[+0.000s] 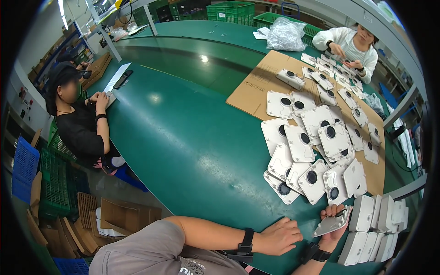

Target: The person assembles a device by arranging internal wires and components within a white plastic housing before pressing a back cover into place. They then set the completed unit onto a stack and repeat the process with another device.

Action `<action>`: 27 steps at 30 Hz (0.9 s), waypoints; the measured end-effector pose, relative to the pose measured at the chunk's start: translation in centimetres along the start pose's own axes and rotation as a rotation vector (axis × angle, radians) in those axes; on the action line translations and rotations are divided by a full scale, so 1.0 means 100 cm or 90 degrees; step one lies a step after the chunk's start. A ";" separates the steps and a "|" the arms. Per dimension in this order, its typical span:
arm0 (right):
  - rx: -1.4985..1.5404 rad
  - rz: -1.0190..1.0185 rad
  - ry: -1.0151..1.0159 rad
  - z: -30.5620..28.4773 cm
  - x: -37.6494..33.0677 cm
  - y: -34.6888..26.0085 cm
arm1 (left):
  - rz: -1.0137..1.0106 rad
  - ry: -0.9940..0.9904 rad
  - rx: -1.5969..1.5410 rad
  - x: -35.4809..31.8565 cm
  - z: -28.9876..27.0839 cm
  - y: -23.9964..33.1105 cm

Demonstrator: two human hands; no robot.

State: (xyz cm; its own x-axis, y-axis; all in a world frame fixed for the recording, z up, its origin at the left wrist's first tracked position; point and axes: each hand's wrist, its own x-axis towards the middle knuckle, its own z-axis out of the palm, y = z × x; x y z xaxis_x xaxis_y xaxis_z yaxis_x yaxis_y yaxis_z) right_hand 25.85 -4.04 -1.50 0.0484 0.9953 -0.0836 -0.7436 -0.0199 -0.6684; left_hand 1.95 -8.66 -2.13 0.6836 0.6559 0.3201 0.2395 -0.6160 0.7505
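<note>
My right hand (pixel 333 225) grips a flat white plastic cover (pixel 331 224) at the near edge of the green table (pixel 183 137), tilted with its inner side up. My left hand (pixel 280 236) rests beside it on the table, fingers curled, touching the cover's left end; whether it holds anything I cannot tell. Both wrists wear black straps. Just ahead lies a heap of white covers with black round inserts (pixel 311 156).
White housings (pixel 376 220) stand in rows to the right of my hands. A cardboard sheet (pixel 256 87) lies under more covers. A person in black (pixel 78 123) sits at left, another in white (pixel 348 46) at far right. Green crates (pixel 231 11) sit at the back.
</note>
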 end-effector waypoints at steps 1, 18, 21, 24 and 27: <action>0.000 0.000 0.001 0.000 0.000 0.000 | 0.001 0.003 0.000 0.000 0.000 0.000; 0.004 0.003 0.012 0.002 0.000 -0.001 | 0.007 0.004 -0.005 0.001 -0.004 0.002; 0.003 0.003 0.012 0.002 0.000 -0.001 | 0.010 0.009 -0.004 0.001 -0.003 0.001; 0.003 0.004 -0.002 -0.001 0.000 -0.001 | 0.012 0.012 -0.001 0.000 -0.002 0.001; 0.005 0.002 -0.001 -0.001 0.000 0.000 | 0.012 0.013 0.003 0.001 -0.002 0.001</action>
State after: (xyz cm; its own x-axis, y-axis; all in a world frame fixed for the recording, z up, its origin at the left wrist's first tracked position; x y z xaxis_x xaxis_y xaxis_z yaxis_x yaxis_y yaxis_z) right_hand 25.94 -4.04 -1.58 0.0442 0.9954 -0.0846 -0.7486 -0.0231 -0.6626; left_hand 1.89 -8.61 -1.94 0.6740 0.6526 0.3461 0.2301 -0.6307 0.7412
